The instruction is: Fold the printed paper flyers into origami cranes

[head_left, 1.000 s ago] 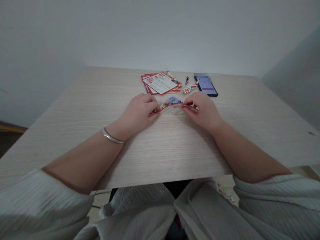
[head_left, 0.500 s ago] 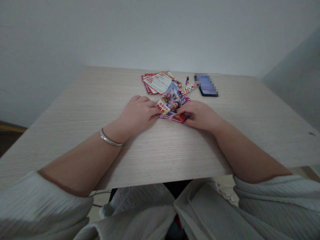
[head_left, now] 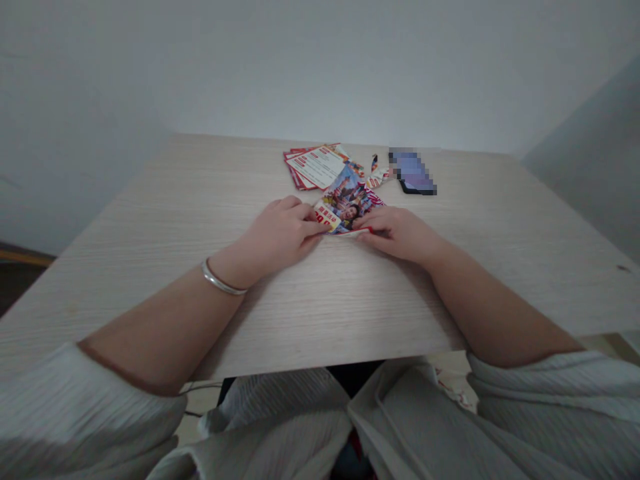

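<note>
A colourful printed paper flyer (head_left: 345, 200) lies on the table between my hands, one corner pointing away from me. Its near edge is turned up, and a thin white and red strip shows along it. My left hand (head_left: 283, 230) pinches the left near corner, thumb and fingers closed on the paper. On the other side my right hand (head_left: 400, 230) grips the right near part, with fingertips on top and the thumb at the folded edge. The underside of the flyer is hidden.
Behind the flyer lies a fanned stack of printed flyers (head_left: 317, 167). Right of it sits a small folded paper piece (head_left: 377, 175), then a phone (head_left: 415, 172), partly pixelated. The pale wooden table (head_left: 300, 320) meets a wall at the back.
The flyer's near edge has been folded up, so the red border at the bottom has gone from view and a pale strip shows. Both hands have shifted only slightly.
</note>
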Action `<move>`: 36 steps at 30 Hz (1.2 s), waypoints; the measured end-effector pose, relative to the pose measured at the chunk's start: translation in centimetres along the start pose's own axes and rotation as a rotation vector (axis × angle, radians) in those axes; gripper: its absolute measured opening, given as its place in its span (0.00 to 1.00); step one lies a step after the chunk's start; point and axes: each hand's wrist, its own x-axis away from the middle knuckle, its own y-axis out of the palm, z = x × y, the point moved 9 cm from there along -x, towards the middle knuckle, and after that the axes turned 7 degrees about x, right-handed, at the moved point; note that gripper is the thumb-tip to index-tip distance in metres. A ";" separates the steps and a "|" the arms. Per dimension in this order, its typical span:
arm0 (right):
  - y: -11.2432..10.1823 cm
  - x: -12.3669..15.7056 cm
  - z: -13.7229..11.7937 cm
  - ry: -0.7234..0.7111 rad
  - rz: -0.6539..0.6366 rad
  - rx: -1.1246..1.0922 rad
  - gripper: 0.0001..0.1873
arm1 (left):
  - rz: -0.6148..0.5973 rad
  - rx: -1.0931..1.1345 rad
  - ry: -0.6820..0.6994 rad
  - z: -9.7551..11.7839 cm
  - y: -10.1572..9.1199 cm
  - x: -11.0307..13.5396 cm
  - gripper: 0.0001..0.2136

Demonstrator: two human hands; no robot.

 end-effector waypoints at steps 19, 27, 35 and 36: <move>-0.7 0.5 4.4 0.370 0.060 0.182 0.13 | -0.056 0.114 0.103 2.1 -0.5 -0.2 0.18; -0.2 0.7 4.8 0.414 0.001 0.197 0.09 | 0.006 0.141 0.126 2.2 -0.8 0.0 0.19; -0.3 0.6 4.7 0.470 0.021 0.259 0.09 | -0.018 0.109 0.145 2.5 -0.6 0.1 0.18; -0.3 0.5 4.7 0.477 0.018 0.263 0.08 | -0.027 0.106 0.139 2.4 -0.5 0.1 0.18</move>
